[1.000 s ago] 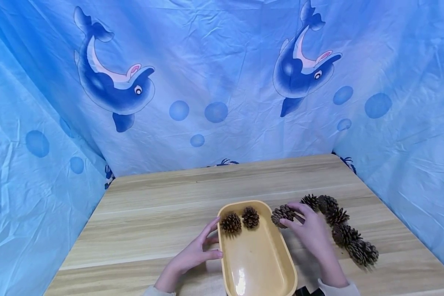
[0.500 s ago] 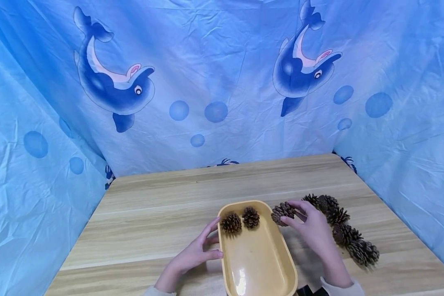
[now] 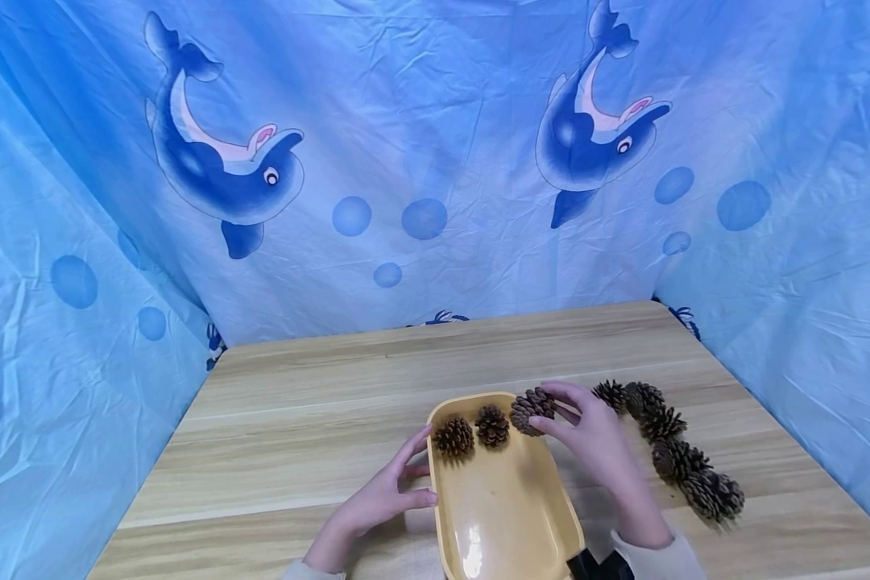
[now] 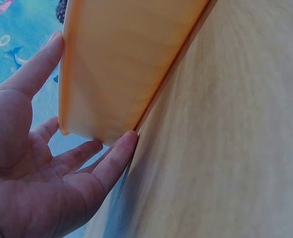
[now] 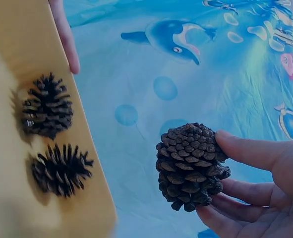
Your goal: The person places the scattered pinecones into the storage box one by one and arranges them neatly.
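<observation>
My right hand (image 3: 587,431) pinches a pine cone (image 3: 532,412) between thumb and fingers, over the upper right rim of a yellow tray (image 3: 503,515). In the right wrist view the held pine cone (image 5: 191,166) shows brown, closely packed scales. Two more pine cones lie inside the tray at its far end, a left one (image 3: 453,437) and a smaller right one (image 3: 491,425). My left hand (image 3: 377,495) rests against the tray's left side. In the left wrist view, that hand's thumb and fairly straight fingers (image 4: 117,161) touch the tray wall (image 4: 121,64).
Several loose pine cones (image 3: 670,461) lie in a slanting row on the wooden table (image 3: 319,419), right of my right forearm. Blue cloth (image 3: 420,121) printed with dolphins hangs behind the table and on both sides. A black object (image 3: 600,565) sits at my right wrist.
My right hand has carried the pine cone leftward, from just outside the tray's right rim to over its far right corner. The left hand and tray have stayed in place.
</observation>
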`<state>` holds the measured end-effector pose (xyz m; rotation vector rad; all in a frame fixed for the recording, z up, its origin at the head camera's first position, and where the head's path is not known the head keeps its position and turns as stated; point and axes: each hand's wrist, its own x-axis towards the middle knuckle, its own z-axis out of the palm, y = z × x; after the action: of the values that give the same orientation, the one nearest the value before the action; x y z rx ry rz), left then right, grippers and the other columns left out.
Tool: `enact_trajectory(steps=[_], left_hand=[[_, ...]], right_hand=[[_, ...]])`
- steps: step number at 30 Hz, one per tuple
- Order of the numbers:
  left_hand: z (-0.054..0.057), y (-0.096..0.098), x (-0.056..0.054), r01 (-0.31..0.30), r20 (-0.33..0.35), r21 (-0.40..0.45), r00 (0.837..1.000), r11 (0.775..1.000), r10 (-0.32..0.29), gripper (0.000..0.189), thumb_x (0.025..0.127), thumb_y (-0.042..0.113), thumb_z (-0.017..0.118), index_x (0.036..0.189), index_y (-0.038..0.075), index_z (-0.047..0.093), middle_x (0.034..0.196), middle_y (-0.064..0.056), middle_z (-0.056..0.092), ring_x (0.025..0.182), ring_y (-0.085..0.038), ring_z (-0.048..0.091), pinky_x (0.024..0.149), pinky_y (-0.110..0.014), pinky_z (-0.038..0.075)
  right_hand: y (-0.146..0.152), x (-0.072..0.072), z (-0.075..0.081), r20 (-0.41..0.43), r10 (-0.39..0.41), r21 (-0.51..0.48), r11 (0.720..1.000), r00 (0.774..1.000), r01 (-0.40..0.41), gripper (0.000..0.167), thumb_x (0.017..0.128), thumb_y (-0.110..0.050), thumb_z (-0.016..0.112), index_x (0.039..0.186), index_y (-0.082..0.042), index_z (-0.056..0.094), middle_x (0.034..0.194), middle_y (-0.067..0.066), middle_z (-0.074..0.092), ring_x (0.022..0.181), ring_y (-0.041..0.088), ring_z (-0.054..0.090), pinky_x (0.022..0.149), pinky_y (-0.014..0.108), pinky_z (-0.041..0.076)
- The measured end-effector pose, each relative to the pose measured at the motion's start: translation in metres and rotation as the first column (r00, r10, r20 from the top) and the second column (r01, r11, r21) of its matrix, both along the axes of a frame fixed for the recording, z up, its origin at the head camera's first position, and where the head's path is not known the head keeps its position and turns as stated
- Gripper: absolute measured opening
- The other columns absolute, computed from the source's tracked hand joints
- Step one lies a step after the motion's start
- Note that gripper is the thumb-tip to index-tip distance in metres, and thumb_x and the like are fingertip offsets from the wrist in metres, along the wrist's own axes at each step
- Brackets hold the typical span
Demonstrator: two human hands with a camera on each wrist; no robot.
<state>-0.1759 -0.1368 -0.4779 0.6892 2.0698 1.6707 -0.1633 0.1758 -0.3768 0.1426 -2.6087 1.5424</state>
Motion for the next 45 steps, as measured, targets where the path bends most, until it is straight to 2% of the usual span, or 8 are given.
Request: enact_trajectory(steps=[10,21,27,36,41,45], left_hand=[[0.0,0.001,0.0,0.006,0.005,0.008,1.0,1.0,-0.006,0.095,0.087,0.013,0.07,0.157,0.022,0.007,0.159,-0.028,0.005,0.135,-0.051,0.036,0.096,-0.031,0.054],[-0.001,0.001,0.0,-0.002,0.015,0.006,1.0,1.0,0.001,0.096,0.086,0.014,0.071,0.157,0.023,0.008,0.159,-0.029,0.006,0.136,-0.052,0.034,0.098,-0.032,0.054],[-0.001,0.001,-0.001,-0.002,0.017,0.009,1.0,1.0,0.002,0.096,0.086,0.013,0.071,0.157,0.023,0.008,0.159,-0.029,0.006,0.136,-0.052,0.035,0.098,-0.032,0.054],[-0.002,0.001,-0.001,0.009,0.021,0.015,1.0,1.0,-0.01,0.096,0.086,0.013,0.071,0.157,0.023,0.007,0.159,-0.029,0.005,0.136,-0.051,0.034,0.098,-0.033,0.054],[-0.002,0.001,-0.001,0.005,0.018,0.012,1.0,1.0,-0.005,0.095,0.086,0.013,0.071,0.157,0.024,0.008,0.159,-0.028,0.006,0.136,-0.051,0.035,0.098,-0.033,0.054],[-0.002,0.001,-0.001,0.003,0.018,0.01,1.0,1.0,-0.003,0.095,0.086,0.014,0.071,0.157,0.023,0.007,0.16,-0.028,0.005,0.136,-0.051,0.035,0.097,-0.033,0.054]], right_hand=[[-0.024,-0.007,-0.007,0.033,0.044,-0.092,0.995,0.998,-0.041,0.055,0.081,-0.016,0.077,0.13,-0.002,0.057,0.138,0.022,0.055,0.125,0.042,0.054,0.102,0.041,0.049],[-0.031,-0.012,-0.011,0.067,0.044,-0.062,0.997,0.997,-0.04,0.055,0.08,-0.018,0.077,0.13,-0.004,0.057,0.141,0.021,0.052,0.124,0.043,0.054,0.102,0.043,0.049],[-0.037,-0.018,-0.014,0.05,0.052,-0.058,0.997,0.997,-0.049,0.053,0.078,-0.015,0.079,0.126,-0.001,0.06,0.136,0.022,0.055,0.122,0.043,0.056,0.101,0.042,0.05],[-0.051,-0.02,-0.021,0.035,0.082,0.002,0.997,0.996,-0.082,0.047,0.075,-0.012,0.081,0.118,-0.001,0.064,0.127,0.02,0.06,0.115,0.042,0.06,0.097,0.044,0.054],[-0.057,-0.019,-0.023,0.015,0.089,0.085,0.992,0.996,-0.09,0.044,0.072,-0.015,0.083,0.112,-0.003,0.067,0.119,0.017,0.064,0.11,0.036,0.062,0.095,0.045,0.055],[-0.06,-0.019,-0.023,0.019,0.097,0.159,0.982,0.995,-0.099,0.046,0.071,-0.02,0.084,0.111,-0.005,0.067,0.118,0.014,0.064,0.11,0.034,0.06,0.098,0.049,0.051]])
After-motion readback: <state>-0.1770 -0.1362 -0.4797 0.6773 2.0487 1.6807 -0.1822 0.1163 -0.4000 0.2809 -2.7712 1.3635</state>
